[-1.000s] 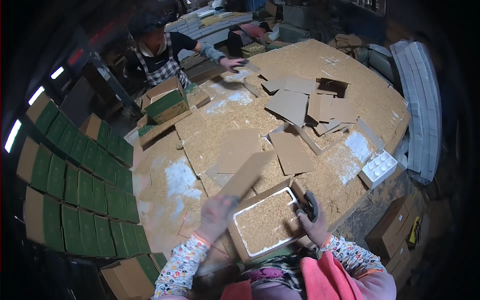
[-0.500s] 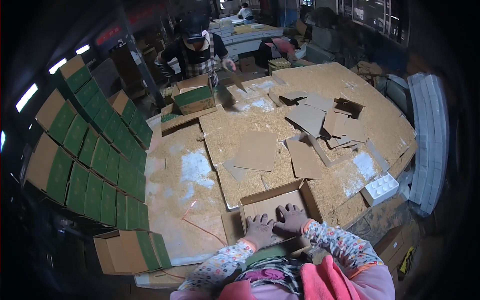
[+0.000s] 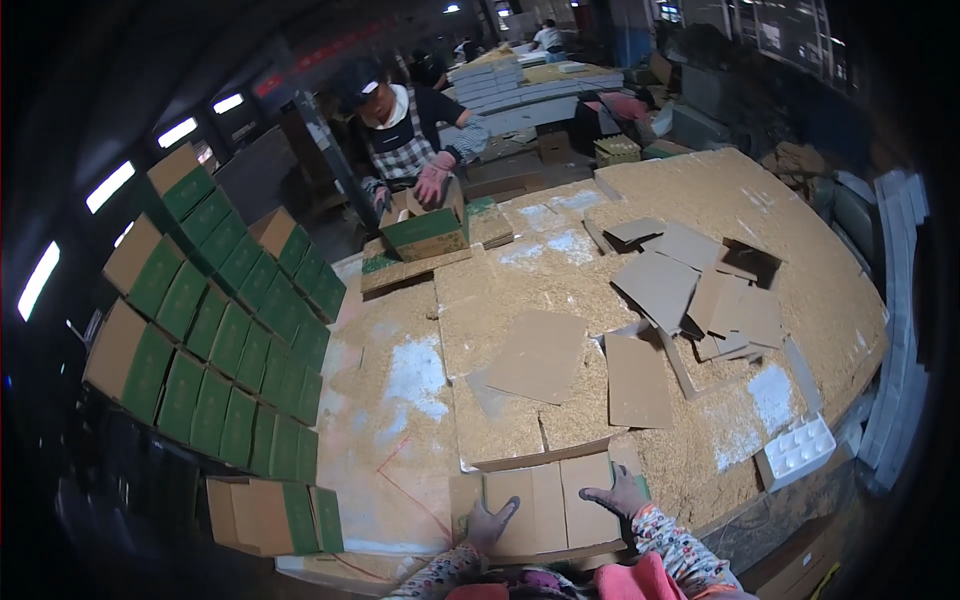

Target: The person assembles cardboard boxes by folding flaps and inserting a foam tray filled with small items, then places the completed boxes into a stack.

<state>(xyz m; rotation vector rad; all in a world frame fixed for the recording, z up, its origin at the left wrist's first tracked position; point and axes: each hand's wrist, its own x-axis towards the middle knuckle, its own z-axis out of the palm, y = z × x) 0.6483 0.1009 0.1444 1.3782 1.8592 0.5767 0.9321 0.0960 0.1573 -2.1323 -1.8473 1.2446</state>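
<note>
In front of me on the worktable lies a cardboard box (image 3: 540,505), with two brown flaps meeting along a seam over its middle. At the box's left side, my left hand (image 3: 490,525) grips the edge, thumb over the flap and fingers along the outside. My right hand (image 3: 622,494) holds the right side likewise, its thumb pointing inward across the other flap. Both hands wear dark, dusty gloves. The lower parts of the fingers are partly hidden by the box edges.
Green-and-brown boxes (image 3: 230,330) stand stacked at left. Loose cardboard sheets (image 3: 540,355) lie on the dusty worktable (image 3: 390,480). A white molded tray (image 3: 797,452) sits at the right edge. Across the table, a person in pink gloves (image 3: 435,178) handles a green box (image 3: 425,235).
My hands have moved from flat inside the box to its two sides. Flaps now cover the box's inside. The co-worker's hands are now at the far green box. My view has shifted.
</note>
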